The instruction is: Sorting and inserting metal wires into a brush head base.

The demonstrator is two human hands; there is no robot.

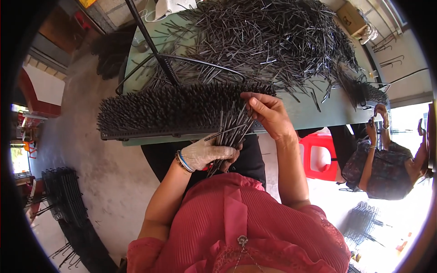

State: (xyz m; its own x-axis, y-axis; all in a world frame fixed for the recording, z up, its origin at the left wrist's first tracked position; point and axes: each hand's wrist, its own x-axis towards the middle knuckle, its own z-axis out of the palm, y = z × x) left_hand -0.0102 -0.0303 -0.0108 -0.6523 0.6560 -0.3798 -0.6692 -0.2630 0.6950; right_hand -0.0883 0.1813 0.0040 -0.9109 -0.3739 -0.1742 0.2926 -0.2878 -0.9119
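Observation:
My left hand [200, 154], in a pale work glove, is wrapped round a bundle of thin black rods [234, 125] that fan upward in front of my body. My bare right hand [272, 116] is closed in a pinch beside the top of the bundle, at the right end of a long black rack [159, 109]. Whatever lies between its thumb and finger is too small to make out. Short black rods stand upright, densely packed, over the rack, which lies along the near edge of the green table [314, 117].
A large heap of loose black rods [273, 41] covers the table behind the rack. A black metal stand [154, 45] rises at its left. At the right, a co-worker [387, 170] handles another rack [371, 93]. A red stool [314, 157] and black hooked racks [66, 193] stand on the floor.

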